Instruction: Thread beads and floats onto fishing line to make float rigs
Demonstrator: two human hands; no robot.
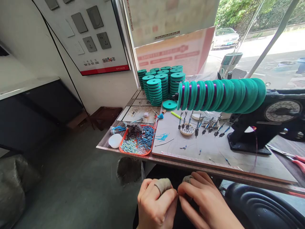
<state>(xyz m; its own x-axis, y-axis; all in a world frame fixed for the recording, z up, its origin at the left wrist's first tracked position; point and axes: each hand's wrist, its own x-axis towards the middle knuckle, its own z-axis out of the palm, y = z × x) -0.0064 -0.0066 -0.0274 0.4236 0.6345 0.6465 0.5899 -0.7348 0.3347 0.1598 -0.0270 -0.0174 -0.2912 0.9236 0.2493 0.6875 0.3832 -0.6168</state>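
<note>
My left hand (157, 203) is closed in front of the table edge, with a tan tape wrap around one finger. Close beside it, my right hand (202, 200) has its fingers bent into a pinch, and it wears a wrap too. The fingertips of both almost meet; whatever they pinch is too thin or hidden to make out. Above them, a winding machine (283, 111) carries a row of green foam spools (221, 95) with purple line between some of them. Several small dark rigs (196, 130) with blue beads dangle under that row.
An orange tray (124, 152) holds blue, green and dark small parts, with a white cup (115, 141) at its left. A bowl of white beads (187, 129) sits on the board (164, 146). Stacked green spools (154, 92) stand behind. Red-handled scissors (299, 163) lie right.
</note>
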